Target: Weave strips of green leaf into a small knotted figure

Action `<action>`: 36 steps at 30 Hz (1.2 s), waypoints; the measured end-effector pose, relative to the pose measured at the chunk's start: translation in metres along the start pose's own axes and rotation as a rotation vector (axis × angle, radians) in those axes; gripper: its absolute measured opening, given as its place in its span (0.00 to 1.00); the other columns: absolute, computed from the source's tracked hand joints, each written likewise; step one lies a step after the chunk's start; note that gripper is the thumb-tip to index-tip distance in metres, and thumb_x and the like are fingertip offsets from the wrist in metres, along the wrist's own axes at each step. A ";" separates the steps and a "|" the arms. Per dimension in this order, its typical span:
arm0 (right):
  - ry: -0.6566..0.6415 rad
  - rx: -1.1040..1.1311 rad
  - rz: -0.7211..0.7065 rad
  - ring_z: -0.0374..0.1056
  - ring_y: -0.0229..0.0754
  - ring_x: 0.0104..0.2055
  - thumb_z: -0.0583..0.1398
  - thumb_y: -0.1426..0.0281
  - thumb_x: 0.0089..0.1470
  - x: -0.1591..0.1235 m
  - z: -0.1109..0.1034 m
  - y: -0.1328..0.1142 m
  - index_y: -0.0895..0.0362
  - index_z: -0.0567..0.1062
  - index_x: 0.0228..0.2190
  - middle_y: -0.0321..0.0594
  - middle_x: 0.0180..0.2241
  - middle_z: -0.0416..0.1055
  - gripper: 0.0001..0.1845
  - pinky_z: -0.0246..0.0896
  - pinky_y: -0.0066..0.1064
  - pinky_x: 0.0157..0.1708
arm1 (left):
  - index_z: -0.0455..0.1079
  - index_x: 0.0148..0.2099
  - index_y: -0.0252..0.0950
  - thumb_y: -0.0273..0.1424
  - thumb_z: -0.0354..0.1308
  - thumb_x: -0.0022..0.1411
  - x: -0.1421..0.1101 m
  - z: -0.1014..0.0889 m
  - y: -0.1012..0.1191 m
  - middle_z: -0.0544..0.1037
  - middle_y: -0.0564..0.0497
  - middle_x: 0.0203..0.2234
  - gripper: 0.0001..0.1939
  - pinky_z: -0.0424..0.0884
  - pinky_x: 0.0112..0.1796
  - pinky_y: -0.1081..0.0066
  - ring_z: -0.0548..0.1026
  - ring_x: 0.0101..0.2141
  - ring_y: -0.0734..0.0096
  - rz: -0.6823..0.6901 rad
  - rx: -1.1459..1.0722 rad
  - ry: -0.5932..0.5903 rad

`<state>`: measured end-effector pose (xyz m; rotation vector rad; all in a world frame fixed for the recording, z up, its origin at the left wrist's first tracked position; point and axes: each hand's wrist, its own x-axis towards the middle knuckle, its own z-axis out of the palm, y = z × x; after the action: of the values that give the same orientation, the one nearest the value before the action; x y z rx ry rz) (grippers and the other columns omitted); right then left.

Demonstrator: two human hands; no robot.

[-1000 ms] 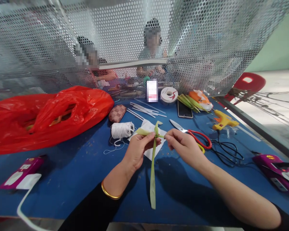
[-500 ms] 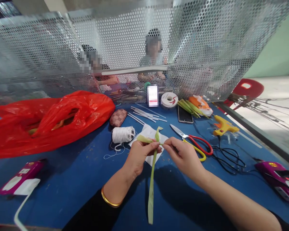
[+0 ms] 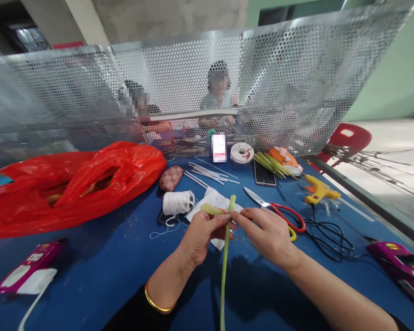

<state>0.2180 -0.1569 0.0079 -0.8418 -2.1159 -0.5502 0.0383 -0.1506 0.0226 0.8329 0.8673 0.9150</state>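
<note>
left hand [image 3: 202, 230] pinching the green leaf strip [image 3: 225, 271], right hand [image 3: 267, 232] pinching it too, strip hanging down below the grip, white paper [image 3: 212, 197] behind, scissors [image 3: 276, 209] lay right of the grip

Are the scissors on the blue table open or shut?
Shut: the scissors show their blades together, narrowing to one tip.

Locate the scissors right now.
In the head view, the scissors lie on the blue table just beyond the right hand, between the white paper and the yellow glue gun.
</note>
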 end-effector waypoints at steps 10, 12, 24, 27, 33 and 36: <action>0.076 0.609 0.650 0.64 0.34 0.22 0.57 0.72 0.60 0.065 -0.055 0.007 0.57 0.74 0.29 0.34 0.22 0.67 0.09 0.59 0.25 0.22 | 0.73 0.47 0.33 0.52 0.63 0.51 -0.003 -0.001 -0.003 0.77 0.50 0.23 0.30 0.68 0.29 0.73 0.73 0.23 0.71 0.234 -0.057 -0.235; 0.097 0.668 0.708 0.62 0.33 0.20 0.58 0.71 0.60 0.079 -0.064 0.011 0.57 0.73 0.25 0.32 0.19 0.66 0.11 0.57 0.25 0.21 | 0.73 0.47 0.33 0.49 0.64 0.52 -0.003 0.000 -0.004 0.77 0.49 0.24 0.28 0.68 0.29 0.72 0.73 0.24 0.71 0.202 -0.018 -0.248; 0.228 0.744 0.694 0.60 0.35 0.22 0.60 0.63 0.60 0.098 -0.066 0.010 0.55 0.73 0.24 0.34 0.20 0.64 0.14 0.55 0.28 0.20 | 0.74 0.42 0.33 0.42 0.66 0.52 0.001 0.000 -0.008 0.75 0.50 0.23 0.20 0.66 0.30 0.72 0.73 0.24 0.72 0.106 0.038 -0.153; 0.237 0.760 0.699 0.60 0.35 0.22 0.59 0.62 0.60 0.094 -0.064 0.010 0.55 0.73 0.25 0.34 0.21 0.64 0.14 0.56 0.28 0.21 | 0.75 0.41 0.32 0.43 0.67 0.50 0.000 0.001 -0.007 0.76 0.49 0.23 0.21 0.65 0.29 0.72 0.73 0.24 0.72 0.099 0.038 -0.144; 0.263 0.753 0.708 0.61 0.35 0.23 0.58 0.64 0.61 0.093 -0.061 0.008 0.55 0.72 0.26 0.34 0.22 0.65 0.13 0.57 0.28 0.22 | 0.75 0.40 0.33 0.42 0.68 0.49 0.000 0.003 -0.006 0.76 0.50 0.22 0.20 0.66 0.28 0.72 0.73 0.23 0.72 0.080 0.006 -0.138; 0.262 0.744 0.717 0.61 0.35 0.23 0.59 0.63 0.60 0.093 -0.059 0.008 0.55 0.73 0.26 0.35 0.22 0.65 0.13 0.56 0.28 0.21 | 0.75 0.40 0.33 0.40 0.68 0.50 0.001 0.003 -0.007 0.75 0.50 0.22 0.19 0.66 0.28 0.73 0.72 0.23 0.73 0.068 0.015 -0.133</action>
<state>0.2092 -0.1524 0.1176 -0.9264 -1.4459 0.4592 0.0434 -0.1531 0.0170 0.9297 0.7352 0.9027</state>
